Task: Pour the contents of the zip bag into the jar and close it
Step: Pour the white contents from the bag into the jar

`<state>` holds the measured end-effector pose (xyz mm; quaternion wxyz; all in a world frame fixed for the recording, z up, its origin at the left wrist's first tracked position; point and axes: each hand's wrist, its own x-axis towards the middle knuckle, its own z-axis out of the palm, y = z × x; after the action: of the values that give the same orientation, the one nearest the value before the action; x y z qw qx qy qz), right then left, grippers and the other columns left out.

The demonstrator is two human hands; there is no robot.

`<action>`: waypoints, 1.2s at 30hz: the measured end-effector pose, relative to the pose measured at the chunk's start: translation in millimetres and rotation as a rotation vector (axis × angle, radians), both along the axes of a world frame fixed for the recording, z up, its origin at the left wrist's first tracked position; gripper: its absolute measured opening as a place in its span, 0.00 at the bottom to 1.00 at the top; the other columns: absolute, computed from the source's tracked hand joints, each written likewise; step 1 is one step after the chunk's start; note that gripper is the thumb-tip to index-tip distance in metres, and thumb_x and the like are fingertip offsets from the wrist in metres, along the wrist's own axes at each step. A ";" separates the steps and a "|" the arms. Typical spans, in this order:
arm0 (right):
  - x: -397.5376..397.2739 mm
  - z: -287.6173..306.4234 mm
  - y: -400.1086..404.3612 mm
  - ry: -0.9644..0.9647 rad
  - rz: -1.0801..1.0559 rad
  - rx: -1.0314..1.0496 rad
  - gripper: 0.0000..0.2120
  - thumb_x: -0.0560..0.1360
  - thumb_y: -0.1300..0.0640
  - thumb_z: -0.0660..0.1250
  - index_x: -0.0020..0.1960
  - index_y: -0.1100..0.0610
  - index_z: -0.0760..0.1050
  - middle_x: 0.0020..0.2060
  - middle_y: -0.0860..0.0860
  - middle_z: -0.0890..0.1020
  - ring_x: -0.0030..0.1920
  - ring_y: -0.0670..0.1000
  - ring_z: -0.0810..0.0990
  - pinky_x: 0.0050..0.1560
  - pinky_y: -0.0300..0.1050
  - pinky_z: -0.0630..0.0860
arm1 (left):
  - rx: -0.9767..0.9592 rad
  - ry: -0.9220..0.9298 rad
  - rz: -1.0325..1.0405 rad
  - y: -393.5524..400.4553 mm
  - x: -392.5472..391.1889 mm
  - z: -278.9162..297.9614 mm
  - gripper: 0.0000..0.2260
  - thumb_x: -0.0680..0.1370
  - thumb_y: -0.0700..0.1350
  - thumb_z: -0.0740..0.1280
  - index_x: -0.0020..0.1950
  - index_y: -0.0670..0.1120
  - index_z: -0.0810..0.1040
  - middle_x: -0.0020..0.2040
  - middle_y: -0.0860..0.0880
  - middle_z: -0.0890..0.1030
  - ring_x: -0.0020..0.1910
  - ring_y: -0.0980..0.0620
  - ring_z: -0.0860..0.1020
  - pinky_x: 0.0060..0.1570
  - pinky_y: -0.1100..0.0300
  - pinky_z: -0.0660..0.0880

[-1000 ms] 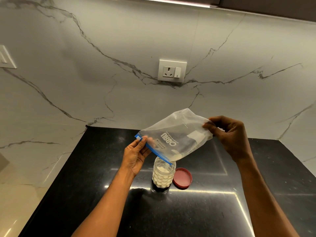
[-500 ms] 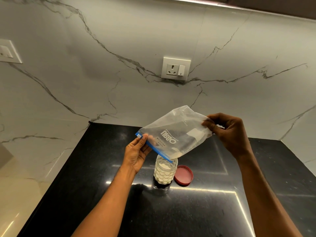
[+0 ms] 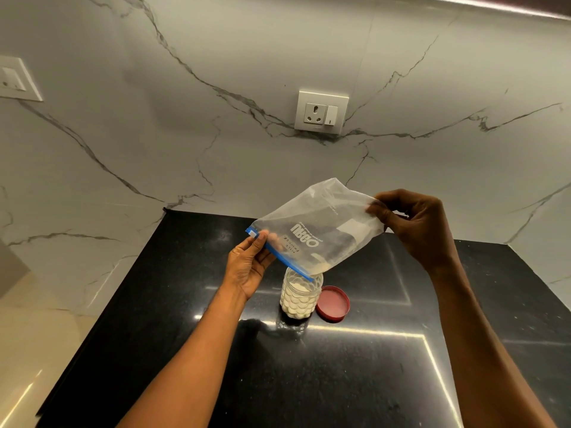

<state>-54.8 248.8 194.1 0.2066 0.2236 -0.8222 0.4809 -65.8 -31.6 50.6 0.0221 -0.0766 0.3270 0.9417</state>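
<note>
The zip bag (image 3: 312, 233) hangs tilted at centre frame, blue zip edge (image 3: 279, 256) lowest, its low corner right over the mouth of the jar (image 3: 300, 296); the left hand (image 3: 248, 267) pinches the zip end betw. thumb and fingers, fingers curled round the edge; the right hand (image 3: 414, 223), centre right of the frame, pinches the bag's raised bottom corner, fingers curled tight. A little pale powder sits in the low corner; the rest of the bag looks nearly empty. The jar stands upright on the black bench (image 3: 185, 304), just below centre, white contents nearly to the neck; the red lid (image 3: 333, 303) lies flat on the bench just beside it, to the right in the frame.

Judged step: tail end of the pour. To do it well, probably keep the low corner directly over the mouth, w/ the opening held as a narrow spout; lift the right hand's corner higher so the remainder slides down; small shakes or a flick, not a big jerk, since fine powder clings to film and puffs easily; watch the fill level, as the jar seems close to full and could overflow. Lid goes on after, once the rim is free of powder.
</note>
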 end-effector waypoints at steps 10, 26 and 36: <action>10.0 -13.1 -7.9 -0.238 0.154 -0.304 0.20 0.71 0.59 0.72 0.61 0.62 0.76 0.51 0.54 0.84 0.52 0.55 0.84 0.48 0.48 0.83 | 0.110 -0.041 0.040 0.8 4.3 -8.0 0.13 0.72 0.41 0.70 0.56 0.43 0.81 0.51 0.43 0.86 0.51 0.47 0.86 0.48 0.53 0.84; 15.5 -79.2 -31.7 -0.483 -0.008 -0.118 0.13 0.72 0.61 0.73 0.54 0.51 0.77 0.48 0.50 0.84 0.45 0.45 0.84 0.48 0.42 0.83 | 0.107 -0.085 0.015 1.9 5.0 -14.7 0.14 0.72 0.41 0.70 0.57 0.42 0.80 0.51 0.43 0.86 0.50 0.47 0.86 0.44 0.54 0.84; 11.4 -78.0 -37.9 -0.385 -0.029 -0.171 0.09 0.72 0.59 0.73 0.48 0.48 0.78 0.44 0.48 0.84 0.40 0.49 0.84 0.39 0.42 0.83 | 0.077 -0.050 0.003 -0.8 2.0 -6.8 0.11 0.72 0.40 0.70 0.55 0.43 0.81 0.50 0.43 0.86 0.50 0.47 0.86 0.49 0.52 0.84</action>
<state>-43.4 210.9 116.1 0.0709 0.0976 -0.8059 0.5796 -63.8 -32.5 43.8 0.0319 -0.0998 0.2896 0.9514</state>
